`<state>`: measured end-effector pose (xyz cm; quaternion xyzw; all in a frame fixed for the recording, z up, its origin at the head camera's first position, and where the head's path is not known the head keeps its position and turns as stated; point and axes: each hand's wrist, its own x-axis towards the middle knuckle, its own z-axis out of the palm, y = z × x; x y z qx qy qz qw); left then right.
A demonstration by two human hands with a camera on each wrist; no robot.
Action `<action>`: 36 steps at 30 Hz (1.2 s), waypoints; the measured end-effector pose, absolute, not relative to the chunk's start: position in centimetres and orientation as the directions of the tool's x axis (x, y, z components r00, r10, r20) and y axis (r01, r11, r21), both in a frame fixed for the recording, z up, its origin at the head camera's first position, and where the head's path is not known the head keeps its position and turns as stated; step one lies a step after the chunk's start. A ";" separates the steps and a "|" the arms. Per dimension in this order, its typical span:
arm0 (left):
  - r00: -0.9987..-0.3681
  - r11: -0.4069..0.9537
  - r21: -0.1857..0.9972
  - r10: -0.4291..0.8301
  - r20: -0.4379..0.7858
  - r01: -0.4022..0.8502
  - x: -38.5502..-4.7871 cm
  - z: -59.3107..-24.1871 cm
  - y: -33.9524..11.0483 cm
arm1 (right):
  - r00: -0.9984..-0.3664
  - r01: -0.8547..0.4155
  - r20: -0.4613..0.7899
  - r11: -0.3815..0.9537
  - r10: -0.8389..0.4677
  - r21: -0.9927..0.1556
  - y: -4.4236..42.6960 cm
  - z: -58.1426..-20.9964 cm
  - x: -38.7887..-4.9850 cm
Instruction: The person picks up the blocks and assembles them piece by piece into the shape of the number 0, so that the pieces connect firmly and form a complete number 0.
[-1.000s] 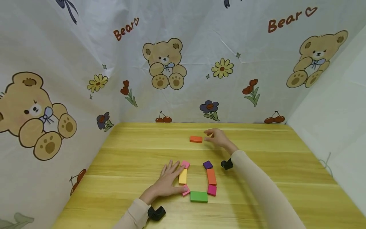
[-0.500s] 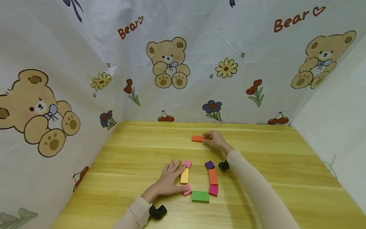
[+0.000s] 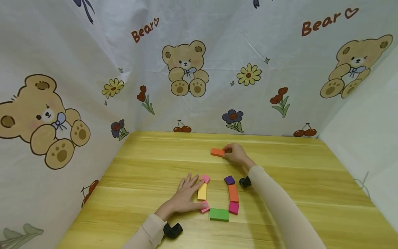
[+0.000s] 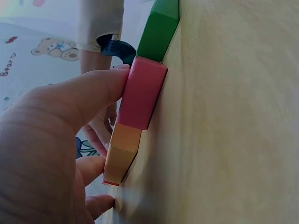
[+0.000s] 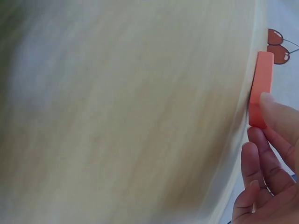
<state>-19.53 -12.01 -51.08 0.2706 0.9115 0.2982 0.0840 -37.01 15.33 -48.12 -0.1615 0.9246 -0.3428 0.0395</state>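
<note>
Near the far edge of the table, my right hand (image 3: 237,153) pinches the right end of an orange-red block (image 3: 217,152) between thumb and fingers; the right wrist view shows the thumb on this block (image 5: 262,79). My left hand (image 3: 183,199) lies with spread, straight fingers along the left side of a group of blocks. Its thumb touches the nearer pink block (image 4: 142,91), and a fingertip reaches the farther pink block (image 3: 205,178). Between these two stands a yellow block (image 3: 202,192). A green block (image 3: 219,214) forms the near side.
On the group's right side are a purple block (image 3: 229,180), an orange block (image 3: 233,193) and a magenta block (image 3: 234,208). The wooden table (image 3: 155,155) meets a bear-print curtain (image 3: 211,103) at the back. Each wrist wears a black camera mount (image 3: 173,230).
My right hand has moved left to the far orange-red block and taken hold of its right end. My left hand stays on the blocks. The head view has shifted slightly.
</note>
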 end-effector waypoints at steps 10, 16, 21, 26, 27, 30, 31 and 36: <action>-0.840 0.677 0.586 0.543 0.011 0.445 -19.5 -51.1 -12.0 | -0.931 -0.290 0.047 0.655 -0.362 -0.697 16.7 -47.7 -35.5; -0.841 0.677 0.588 0.542 0.011 0.443 -19.5 -51.1 -12.0 | -0.910 -0.327 0.052 0.637 -0.411 -0.698 17.1 -47.0 -33.9; -0.841 0.677 0.587 0.542 0.010 0.444 -19.5 -51.1 -12.0 | -0.901 -0.321 0.021 0.633 -0.434 -0.704 17.2 -46.8 -32.6; -0.842 0.679 0.585 0.540 0.011 0.444 -19.5 -50.9 -12.0 | -0.882 -0.319 -0.007 0.608 -0.470 -0.727 16.9 -46.5 -31.1; -0.842 0.680 0.582 0.540 0.012 0.445 -19.5 -50.9 -12.0 | -0.878 -0.321 -0.007 0.599 -0.479 -0.733 16.8 -46.5 -30.9; -0.841 0.681 0.580 0.541 0.014 0.447 -19.5 -51.0 -12.1 | -0.869 -0.318 -0.018 0.588 -0.494 -0.744 16.5 -46.6 -30.3; -0.841 0.680 0.580 0.542 0.015 0.449 -19.5 -51.0 -12.1 | -0.867 -0.319 -0.021 0.588 -0.497 -0.744 16.4 -46.7 -30.2; -0.841 0.673 0.592 0.542 0.013 0.443 -19.5 -51.1 -12.0 | -0.862 -0.329 -0.024 0.596 -0.506 -0.732 16.3 -46.9 -29.8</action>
